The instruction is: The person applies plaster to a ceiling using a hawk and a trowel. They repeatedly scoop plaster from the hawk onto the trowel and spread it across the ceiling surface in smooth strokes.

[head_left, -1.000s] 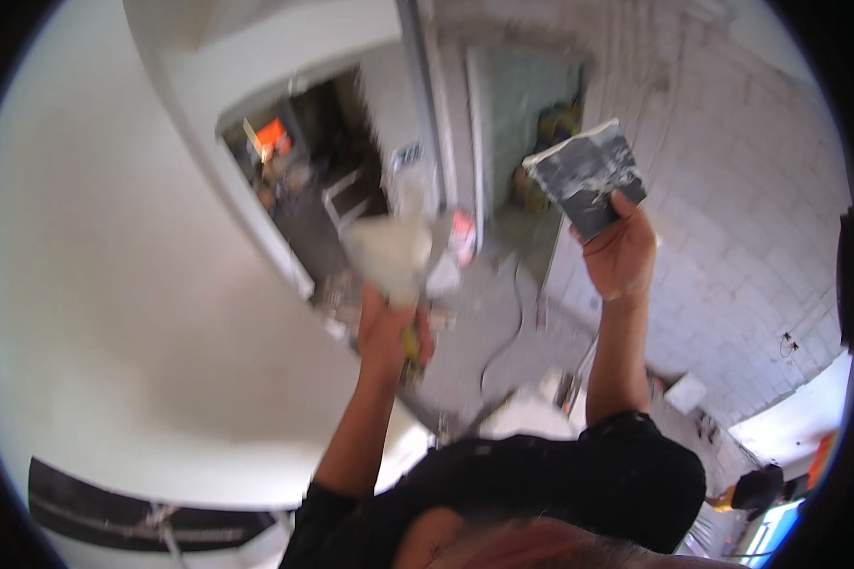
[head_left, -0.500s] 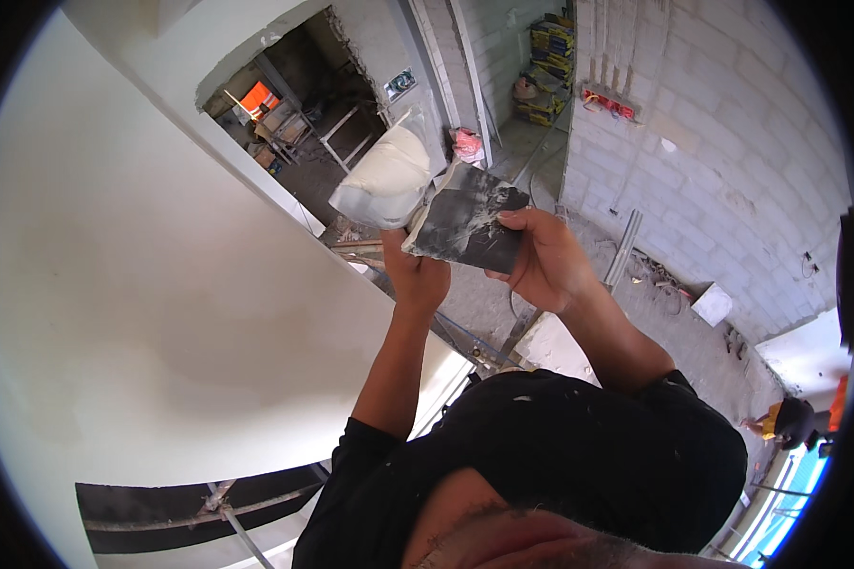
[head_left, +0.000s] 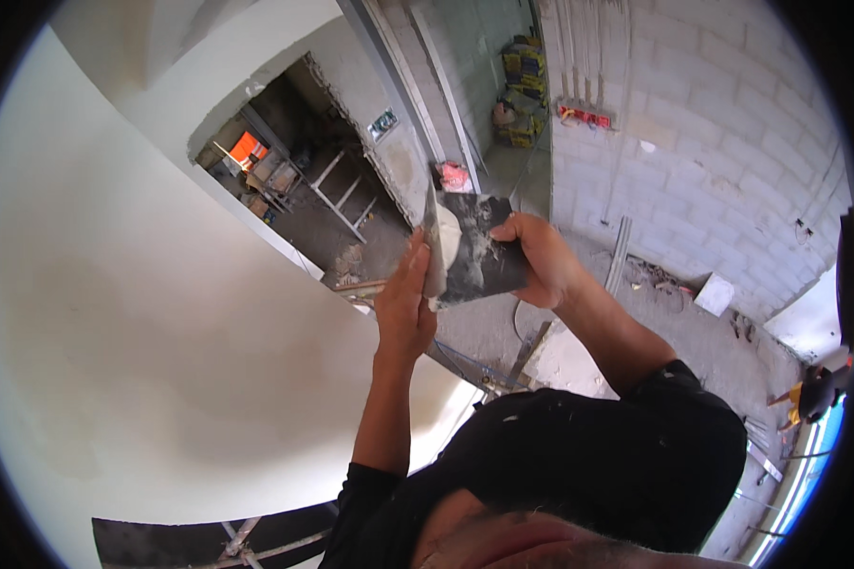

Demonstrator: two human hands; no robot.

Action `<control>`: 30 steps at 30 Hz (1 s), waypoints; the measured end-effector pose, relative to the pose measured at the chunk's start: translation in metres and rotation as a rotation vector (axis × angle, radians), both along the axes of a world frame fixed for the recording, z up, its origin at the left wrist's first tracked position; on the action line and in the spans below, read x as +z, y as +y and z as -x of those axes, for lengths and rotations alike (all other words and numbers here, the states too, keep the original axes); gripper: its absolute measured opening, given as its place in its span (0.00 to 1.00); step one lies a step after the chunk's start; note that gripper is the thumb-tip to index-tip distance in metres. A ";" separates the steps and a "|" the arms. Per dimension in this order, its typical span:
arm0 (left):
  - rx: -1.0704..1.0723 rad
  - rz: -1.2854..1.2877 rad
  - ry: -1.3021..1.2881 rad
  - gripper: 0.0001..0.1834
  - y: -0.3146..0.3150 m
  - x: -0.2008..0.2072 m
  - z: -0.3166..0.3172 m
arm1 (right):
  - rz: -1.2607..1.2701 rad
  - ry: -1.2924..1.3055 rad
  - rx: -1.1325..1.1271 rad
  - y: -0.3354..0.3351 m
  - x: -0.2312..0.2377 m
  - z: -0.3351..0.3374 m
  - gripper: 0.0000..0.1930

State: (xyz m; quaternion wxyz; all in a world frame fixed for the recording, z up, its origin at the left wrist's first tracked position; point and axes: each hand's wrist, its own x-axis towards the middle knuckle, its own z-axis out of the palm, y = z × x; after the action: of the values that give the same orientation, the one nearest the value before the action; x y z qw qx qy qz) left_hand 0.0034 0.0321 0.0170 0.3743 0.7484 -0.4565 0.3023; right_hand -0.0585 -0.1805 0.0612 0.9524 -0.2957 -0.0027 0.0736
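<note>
My left hand is closed on a wide putty knife; its blade is turned almost edge-on, and the hand hides the handle. A dark, smeared rectangular plate is in my right hand, thumb on top and fingers underneath. Blade and plate meet at the plate's left edge. Between them sits a lump of white putty. Both hands are raised in front of my chest, beside a large smooth white curved surface.
A block wall with red electrical boxes rises at the right. Stacked sacks stand behind. A ladder-like frame is inside the rough opening. Scaffold tubes show at lower left. Another person is far right.
The putty knife, earlier flat and heaped with putty beyond the plate, has turned edge-on and come against the plate. Putty now lies on the plate's left part. The whole view has shifted slightly.
</note>
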 end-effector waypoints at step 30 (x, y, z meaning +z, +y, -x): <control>-1.373 0.751 1.716 0.40 0.026 0.034 0.070 | 0.783 -0.870 -0.431 -0.027 -0.037 0.000 0.18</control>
State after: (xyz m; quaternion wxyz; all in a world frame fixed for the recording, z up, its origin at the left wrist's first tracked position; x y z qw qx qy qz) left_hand -0.0667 0.0581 0.0510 0.8443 0.1445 -0.2443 -0.4545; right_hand -0.0584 -0.2076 0.0245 0.6787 -0.6196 -0.3035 -0.2518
